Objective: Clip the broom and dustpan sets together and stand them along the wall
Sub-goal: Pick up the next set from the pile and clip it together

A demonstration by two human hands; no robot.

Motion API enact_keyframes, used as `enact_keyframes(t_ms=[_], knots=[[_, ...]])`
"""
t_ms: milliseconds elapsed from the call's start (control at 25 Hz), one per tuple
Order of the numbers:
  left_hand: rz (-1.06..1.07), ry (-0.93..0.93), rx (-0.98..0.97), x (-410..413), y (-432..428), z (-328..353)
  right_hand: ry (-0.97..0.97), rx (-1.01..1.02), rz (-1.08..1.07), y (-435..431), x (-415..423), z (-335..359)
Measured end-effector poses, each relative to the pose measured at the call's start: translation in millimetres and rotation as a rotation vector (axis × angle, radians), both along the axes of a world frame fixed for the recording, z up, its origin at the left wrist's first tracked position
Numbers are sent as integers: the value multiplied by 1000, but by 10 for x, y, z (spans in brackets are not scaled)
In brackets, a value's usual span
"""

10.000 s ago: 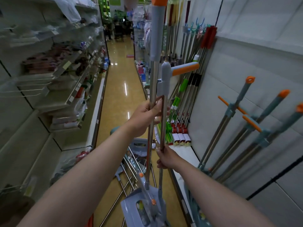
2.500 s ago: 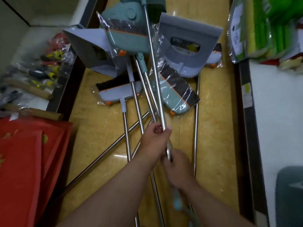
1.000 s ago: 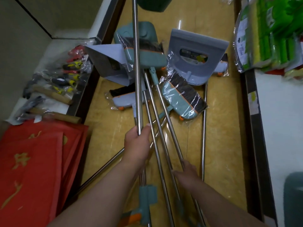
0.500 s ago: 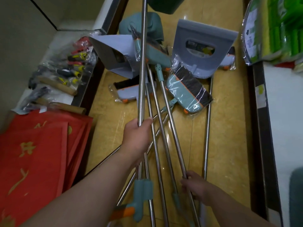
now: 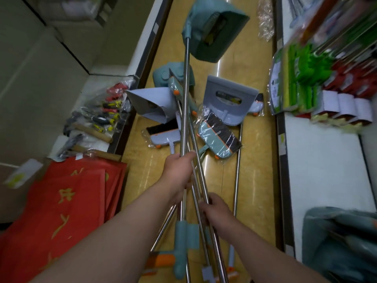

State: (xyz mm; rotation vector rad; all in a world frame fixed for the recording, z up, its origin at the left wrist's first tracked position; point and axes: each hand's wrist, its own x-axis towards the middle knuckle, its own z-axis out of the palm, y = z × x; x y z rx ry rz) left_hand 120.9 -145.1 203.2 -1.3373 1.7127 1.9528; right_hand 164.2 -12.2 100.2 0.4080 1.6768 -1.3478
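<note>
Floor (image 5: 255,170): glossy yellow aisle running up the middle of the frame, strewn with broom and dustpan parts.
Right shelf (image 5: 322,170): white ledge down the right edge, with green sponge mops (image 5: 295,78) in the upper right.
Red mats (image 5: 67,201): stacked flat in the lower left, with gold lettering on top.
Teal dustpan (image 5: 214,31): top centre, held up above the heap on the end of a steel pole (image 5: 185,99) that runs down to the left hand.
Grey dustpan (image 5: 230,99): on the floor in the centre, mouth towards the top of the frame. A second grey dustpan (image 5: 151,103) stands tilted just left of it.
Teal broom head (image 5: 220,137): wrapped in plastic, lying below the grey dustpan. A grey broom head (image 5: 163,135) lies to its left.
Loose pole (image 5: 237,170): on the floor right of centre, apart from both hands.
Left hand (image 5: 179,170): centre of frame, fingers clenched round the teal dustpan's pole.
Right hand (image 5: 216,211): lower centre, grasping one of the crossed poles. I cannot tell which head that pole belongs to.
Clip handle (image 5: 181,242): teal with an orange grip, at the bottom centre on the left hand's pole.
Hand tools (image 5: 102,119): bagged, on the ledge at the left.
</note>
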Motion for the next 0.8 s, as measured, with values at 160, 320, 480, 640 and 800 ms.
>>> enact_keyframes(t_ms=[160, 320, 480, 640, 800], knots=[[-27, -34, -14, 110, -117, 829, -103, -250, -151, -59, -205, 940], [-27, -71, 49, 305, -184, 1451, -156, -355, -97, -5, -186, 1759], [73, -62, 236, 414, -39, 2145, -32, -366, -49, 23, -171, 2595], [145, -43, 419, 472, -20, 2708, 104, -395, -60, 92, -315, 3361], [199, -46, 550, 540, -80, 3188, 162, -337, -6, 131, -366, 4055]])
